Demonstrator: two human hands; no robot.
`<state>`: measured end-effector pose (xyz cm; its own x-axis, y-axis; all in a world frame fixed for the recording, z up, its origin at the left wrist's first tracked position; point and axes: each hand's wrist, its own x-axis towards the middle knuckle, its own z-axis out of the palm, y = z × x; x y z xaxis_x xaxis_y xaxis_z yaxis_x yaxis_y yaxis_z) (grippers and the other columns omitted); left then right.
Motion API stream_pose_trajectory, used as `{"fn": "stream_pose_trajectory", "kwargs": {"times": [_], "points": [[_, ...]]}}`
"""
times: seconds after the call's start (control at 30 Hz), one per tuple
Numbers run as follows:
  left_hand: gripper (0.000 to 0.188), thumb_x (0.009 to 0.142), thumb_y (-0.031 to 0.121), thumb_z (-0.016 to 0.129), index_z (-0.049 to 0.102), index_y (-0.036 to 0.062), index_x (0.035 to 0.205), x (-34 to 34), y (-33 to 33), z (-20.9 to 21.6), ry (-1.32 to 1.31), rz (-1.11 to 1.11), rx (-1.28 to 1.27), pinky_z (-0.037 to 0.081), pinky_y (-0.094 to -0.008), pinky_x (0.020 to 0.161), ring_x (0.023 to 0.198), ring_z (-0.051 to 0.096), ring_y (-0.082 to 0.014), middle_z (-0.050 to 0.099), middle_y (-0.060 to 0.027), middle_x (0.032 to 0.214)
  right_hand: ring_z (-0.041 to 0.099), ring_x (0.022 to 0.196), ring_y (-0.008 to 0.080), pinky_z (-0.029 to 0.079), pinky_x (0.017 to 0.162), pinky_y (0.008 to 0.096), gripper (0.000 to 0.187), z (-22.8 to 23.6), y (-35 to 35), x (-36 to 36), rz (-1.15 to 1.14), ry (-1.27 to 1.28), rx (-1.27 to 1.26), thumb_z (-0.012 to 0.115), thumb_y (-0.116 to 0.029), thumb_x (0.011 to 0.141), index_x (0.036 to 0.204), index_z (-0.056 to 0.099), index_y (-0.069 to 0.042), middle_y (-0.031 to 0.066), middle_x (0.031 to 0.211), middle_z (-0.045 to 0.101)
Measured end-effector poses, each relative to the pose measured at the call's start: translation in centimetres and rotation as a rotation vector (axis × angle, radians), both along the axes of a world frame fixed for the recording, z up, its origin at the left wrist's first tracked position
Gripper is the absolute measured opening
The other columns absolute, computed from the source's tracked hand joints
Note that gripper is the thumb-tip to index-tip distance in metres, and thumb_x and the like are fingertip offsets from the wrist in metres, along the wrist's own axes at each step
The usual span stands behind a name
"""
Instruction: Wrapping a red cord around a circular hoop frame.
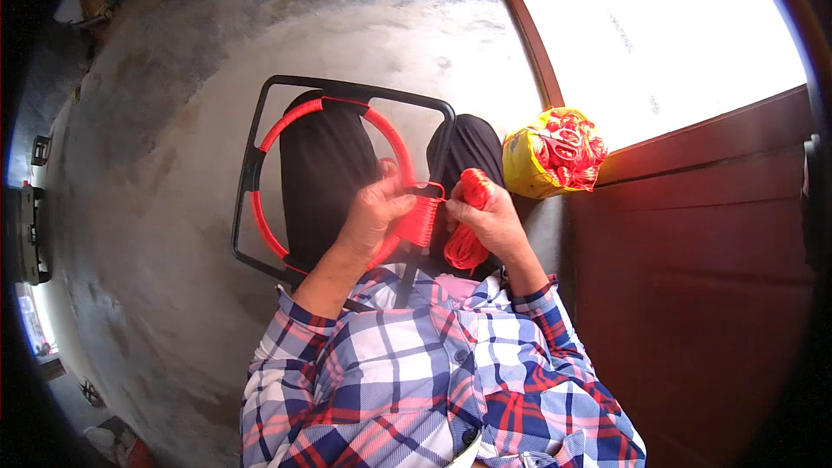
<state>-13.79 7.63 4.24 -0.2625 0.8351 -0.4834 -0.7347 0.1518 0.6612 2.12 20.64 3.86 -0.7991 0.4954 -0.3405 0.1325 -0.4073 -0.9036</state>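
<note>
A black square frame (pixel 254 175) with a round ring (pixel 269 140) inside it rests across my lap. Red cord wraps most of the ring, with black stretches between. At the frame's right side a block of red cord windings (pixel 416 224) lies in close rows. My left hand (pixel 377 208) grips the ring beside these windings, its thumb pointing toward them. My right hand (pixel 487 215) is closed around a hank of red cord (pixel 465 247), just right of the frame. A short strand runs from the windings to my right fingers. The hand hides the hank's middle.
A yellow bag (pixel 525 165) full of red cord hanks stands beyond my right knee, next to a dark red door panel (pixel 685 295). Bright light comes through the opening at upper right. Grey concrete floor (pixel 165 208) spreads left, with blurred items along its far-left edge.
</note>
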Motion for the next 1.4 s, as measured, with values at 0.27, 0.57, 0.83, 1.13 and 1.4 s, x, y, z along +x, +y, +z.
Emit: {"fn": "stream_pose_trajectory", "kwargs": {"times": [0.27, 0.57, 0.83, 1.13, 1.4], "points": [[0.018, 0.09, 0.001, 0.056, 0.064, -0.0032, 0.105, -0.5, -0.1, -1.5, 0.048, 0.009, -0.03, 0.051, -0.0269, 0.081, 0.089, 0.063, -0.0121, 0.064, -0.0046, 0.098, 0.05, 0.048, 0.0114, 0.041, 0.047, 0.0256, 0.011, 2.6, 0.5, 0.9, -0.15, 0.18, -0.256, 0.061, -0.002, 0.076, 0.084, 0.054, -0.005, 0.0003, 0.064, 0.052], [0.025, 0.095, 0.018, 0.056, 0.059, 0.0032, 0.114, -0.7, -0.4, -1.2, -0.144, 0.035, 0.0, 0.052, -0.0315, 0.085, 0.094, 0.063, -0.0151, 0.063, -0.0078, 0.108, 0.057, 0.054, 0.0134, 0.049, 0.051, 0.0278, 0.009, 2.9, 10.8, 12.3, -0.556, -0.221, 0.085, 0.06, -0.008, 0.085, 0.091, 0.053, -0.005, 0.0083, 0.074, 0.063], [0.041, 0.1, 0.037, 0.042, 0.046, 0.0074, 0.127, -1.0, -0.1, -2.0, -0.196, 0.111, -0.043, 0.046, -0.0385, 0.095, 0.108, 0.058, -0.0203, 0.061, -0.012, 0.115, 0.059, 0.066, 0.0156, 0.052, 0.058, 0.0312, 0.017, -2.3, 15.2, 26.7, -1.114, 0.211, -0.075, 0.053, -0.023, 0.094, 0.097, 0.056, -0.006, 0.0066, 0.081, 0.061], [0.046, 0.099, 0.041, 0.043, 0.054, 0.0006, 0.117, -0.2, 0.6, -0.2, -0.414, 0.05, 0.128, 0.043, -0.0367, 0.097, 0.109, 0.055, -0.0212, 0.059, -0.0122, 0.117, 0.062, 0.088, 0.0184, 0.048, 0.078, 0.0329, 0.043, 1.3, 1.0, 1.0, 0.561, -0.217, 0.585, 0.068, -0.015, 0.077, 0.118, 0.06, -0.003, 0.013, 0.096, 0.064], [0.023, 0.099, 0.018, 0.045, 0.055, 0.0042, 0.115, 0.2, 1.2, -1.0, -0.174, 0.203, -0.038, 0.052, -0.0308, 0.08, 0.086, 0.062, -0.0155, 0.063, -0.0068, 0.102, 0.06, 0.094, 0.0146, 0.049, 0.086, 0.0292, 0.051, -0.6, 2.8, -0.3, -0.002, 0.087, 0.129, 0.063, -0.002, 0.084, 0.132, 0.048, -0.001, 0.0066, 0.109, 0.061]]}}
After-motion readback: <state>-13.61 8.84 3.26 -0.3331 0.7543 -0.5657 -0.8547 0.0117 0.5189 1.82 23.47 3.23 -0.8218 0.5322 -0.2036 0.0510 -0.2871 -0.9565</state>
